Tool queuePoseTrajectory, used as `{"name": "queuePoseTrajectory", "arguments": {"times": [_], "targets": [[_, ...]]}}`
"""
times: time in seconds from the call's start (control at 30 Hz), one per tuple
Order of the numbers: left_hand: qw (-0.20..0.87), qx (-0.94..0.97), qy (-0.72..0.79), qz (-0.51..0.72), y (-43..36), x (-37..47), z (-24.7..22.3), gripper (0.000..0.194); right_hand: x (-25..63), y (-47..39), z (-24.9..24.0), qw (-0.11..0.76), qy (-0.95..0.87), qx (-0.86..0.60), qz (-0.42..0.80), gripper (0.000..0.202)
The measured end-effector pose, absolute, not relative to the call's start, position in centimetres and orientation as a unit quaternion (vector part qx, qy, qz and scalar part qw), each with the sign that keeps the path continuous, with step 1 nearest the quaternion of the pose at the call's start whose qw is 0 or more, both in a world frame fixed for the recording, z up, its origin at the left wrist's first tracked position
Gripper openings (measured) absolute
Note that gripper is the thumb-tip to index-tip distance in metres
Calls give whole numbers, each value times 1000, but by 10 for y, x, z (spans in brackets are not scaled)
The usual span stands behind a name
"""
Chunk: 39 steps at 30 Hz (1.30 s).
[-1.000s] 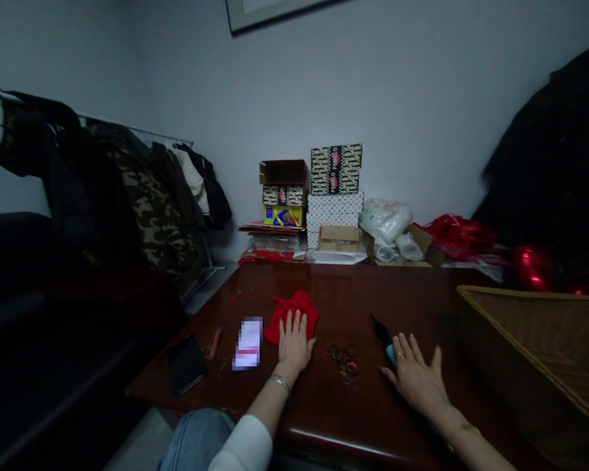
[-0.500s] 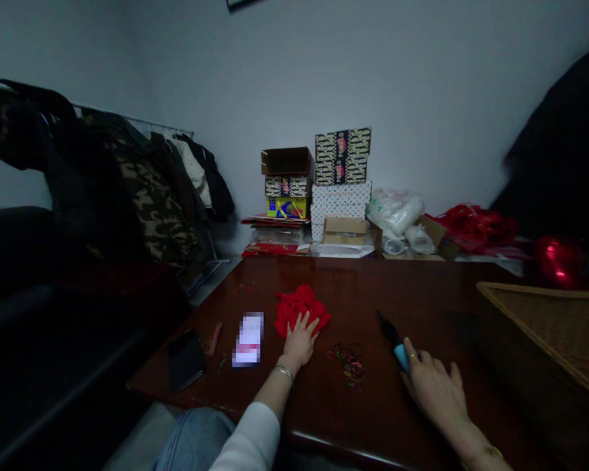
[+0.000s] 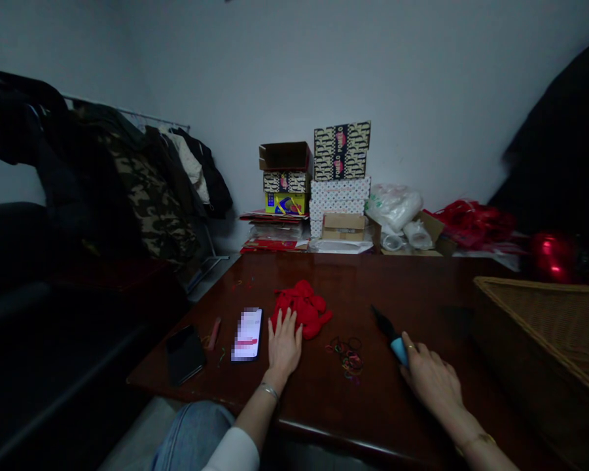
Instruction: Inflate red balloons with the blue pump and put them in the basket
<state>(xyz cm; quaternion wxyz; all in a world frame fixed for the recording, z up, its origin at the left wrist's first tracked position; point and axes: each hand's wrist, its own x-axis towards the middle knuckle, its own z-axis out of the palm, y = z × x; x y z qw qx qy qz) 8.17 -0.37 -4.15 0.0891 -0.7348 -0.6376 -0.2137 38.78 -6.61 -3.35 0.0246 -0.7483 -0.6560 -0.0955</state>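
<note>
My left hand [image 3: 285, 340] lies palm down with its fingers stretched out, the fingertips on the left front part of a soft red cloth-like bundle [image 3: 310, 313]. What kind of thing the bundle is, I cannot make out. On the right, my right hand [image 3: 434, 379] is closed over the blue handle of a tool [image 3: 387, 327] with a dark, tapering end that points away to the left. Part of the handle is hidden under the palm. Between the hands lies a loose heap of coloured elastic bands [image 3: 351, 355].
Left of the bundle are a lit phone [image 3: 247, 335], a dark phone-like device [image 3: 185, 354] and a small reddish stick [image 3: 214, 332]. A wicker basket [image 3: 491, 320] bounds the table's right side. Stacked boxes [image 3: 341, 196] stand behind the table [image 3: 402, 278].
My left hand has slid left, from the bundle's front middle to its left side. My right hand's fingers have drawn closer together over the tool. The view has shifted slightly.
</note>
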Motion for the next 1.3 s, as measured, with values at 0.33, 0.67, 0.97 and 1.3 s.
{"name": "queuePoseTrajectory", "arguments": {"times": [0.33,0.67,0.97,1.3], "targets": [[46,-694,-690,-202,10,62,-59,62,387,-66,-33,25,-647,-757,-81,57],[20,-701,-691,-175,17,61,-52,66,389,-64,-34,33,-652,-755,-69,57],[19,-692,-701,-169,21,55,-50,67,388,-64,-34,33,-647,-758,-73,58],[103,-695,-681,-205,14,53,-52,60,390,-64,-35,35,-653,-753,-74,59]]}}
